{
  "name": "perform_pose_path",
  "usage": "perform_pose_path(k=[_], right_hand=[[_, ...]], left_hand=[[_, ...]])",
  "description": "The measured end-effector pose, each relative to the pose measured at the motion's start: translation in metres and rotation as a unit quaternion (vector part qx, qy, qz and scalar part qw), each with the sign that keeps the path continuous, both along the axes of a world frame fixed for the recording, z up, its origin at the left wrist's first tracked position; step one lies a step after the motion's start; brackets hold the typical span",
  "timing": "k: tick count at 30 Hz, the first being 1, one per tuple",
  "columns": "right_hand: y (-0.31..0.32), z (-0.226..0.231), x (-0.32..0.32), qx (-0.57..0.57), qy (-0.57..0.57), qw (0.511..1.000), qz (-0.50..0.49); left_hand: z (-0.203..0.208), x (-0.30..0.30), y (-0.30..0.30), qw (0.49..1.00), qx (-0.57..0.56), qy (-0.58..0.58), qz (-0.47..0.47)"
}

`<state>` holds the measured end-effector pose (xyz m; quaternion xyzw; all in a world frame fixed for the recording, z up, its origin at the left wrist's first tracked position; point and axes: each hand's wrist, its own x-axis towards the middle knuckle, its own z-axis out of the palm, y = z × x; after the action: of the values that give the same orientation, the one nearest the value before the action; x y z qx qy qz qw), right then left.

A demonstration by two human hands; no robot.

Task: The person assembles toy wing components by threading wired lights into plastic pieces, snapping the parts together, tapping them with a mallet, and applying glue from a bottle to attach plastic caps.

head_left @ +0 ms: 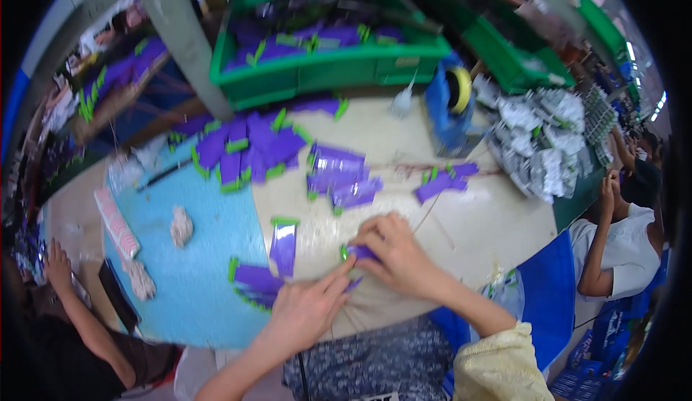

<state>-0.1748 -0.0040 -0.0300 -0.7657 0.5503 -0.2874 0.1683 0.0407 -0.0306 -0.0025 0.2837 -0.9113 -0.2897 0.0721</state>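
Note:
Near the front edge of the table, my right hand (395, 255) pinches a small flat purple piece with a green end (362, 252). The fingertips of my left hand (308, 313) press against the same piece from the lower left, by its green end. Just left of my hands, a purple piece with a green strip (284, 248) lies by more of its kind (257, 278). Beyond them rests a group of shiny purple pieces (336, 170), and a smaller purple bunch (445, 183) sits to the right. My fingers partly hide the held piece.
A large purple pile (249, 149) lies at the back left, before a green bin (324, 77). At the back right stand a blue tape dispenser (448, 109) and silvery packets (537, 138). Crumpled cloth (181, 226) lies on the blue mat (209, 286). A co-worker's hand (58, 265) is at far left.

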Motion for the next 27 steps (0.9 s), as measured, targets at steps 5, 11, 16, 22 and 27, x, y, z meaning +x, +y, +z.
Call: perform_pose_path(k=[5, 11, 16, 22, 27], right_hand=[[0.018, -0.009, 0.008, 0.050, -0.016, 0.998, -0.034], [0.028, 0.010, 0.013, 0.111, -0.300, 0.938, -0.130], [0.026, 0.010, 0.001, 0.125, -0.426, 0.885, -0.144], [0.034, 0.023, 0.003, 0.153, -0.449, 0.868, -0.143], [0.034, 0.016, 0.008, 0.163, -0.486, 0.848, -0.137]], left_hand=[[-0.002, 0.003, 0.009, 0.982, -0.021, 0.031, 0.187], [-0.001, -0.004, -0.002, 0.972, 0.102, 0.171, 0.125], [0.000, -0.018, -0.007, 0.964, 0.132, 0.199, 0.120], [-0.004, -0.009, -0.008, 0.967, 0.139, 0.143, 0.157], [-0.002, -0.013, -0.001, 0.939, 0.263, 0.191, 0.111]])
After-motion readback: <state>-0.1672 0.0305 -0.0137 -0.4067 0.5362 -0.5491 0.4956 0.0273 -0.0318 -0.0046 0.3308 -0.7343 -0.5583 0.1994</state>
